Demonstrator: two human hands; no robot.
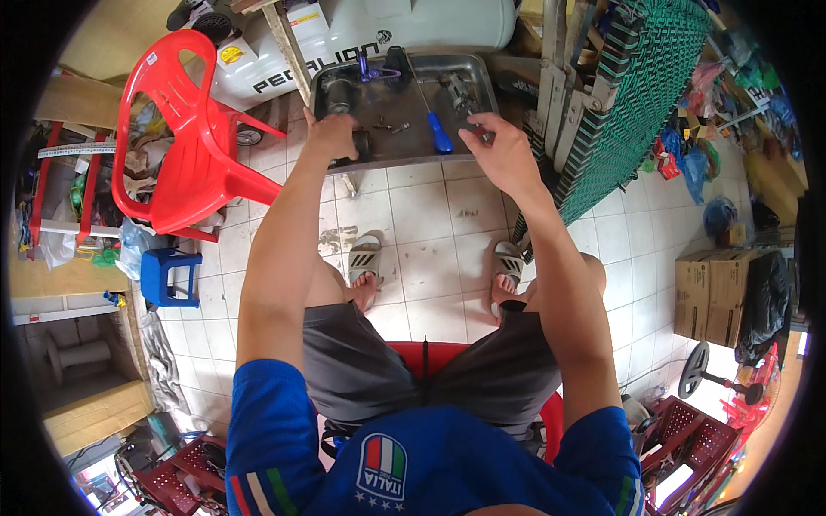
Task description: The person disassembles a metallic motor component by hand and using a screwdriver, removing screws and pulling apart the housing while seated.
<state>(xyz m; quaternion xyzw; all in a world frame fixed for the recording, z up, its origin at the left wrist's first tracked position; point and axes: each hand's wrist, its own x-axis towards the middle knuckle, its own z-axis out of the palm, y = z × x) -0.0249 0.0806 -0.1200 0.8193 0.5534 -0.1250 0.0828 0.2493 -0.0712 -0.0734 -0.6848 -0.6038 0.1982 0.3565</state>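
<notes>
A dark metal tray (391, 161) stands in front of me with tools and machine parts in it. My left hand (331, 138) is over its left rim, beside a dark round part (361, 144) and just nearer than a dark cylindrical part (338, 95). Its fingers are partly hidden, so its grip is unclear. My right hand (506, 153) is at the tray's right side, thumb and fingertips closed together; whatever they hold is too small to name. Close to those fingertips lies a grey metal mechanism (458, 93). A blue-handled screwdriver (440, 133) lies between my hands.
Small metal pieces (399, 128) and a purple tool (379, 74) lie in the tray. Behind it is a light-coloured tank (430, 30). A red plastic chair (194, 185) and blue stool (170, 275) stand left; a green woven folding frame (632, 112) stands right. Cardboard boxes (710, 292) sit farther right.
</notes>
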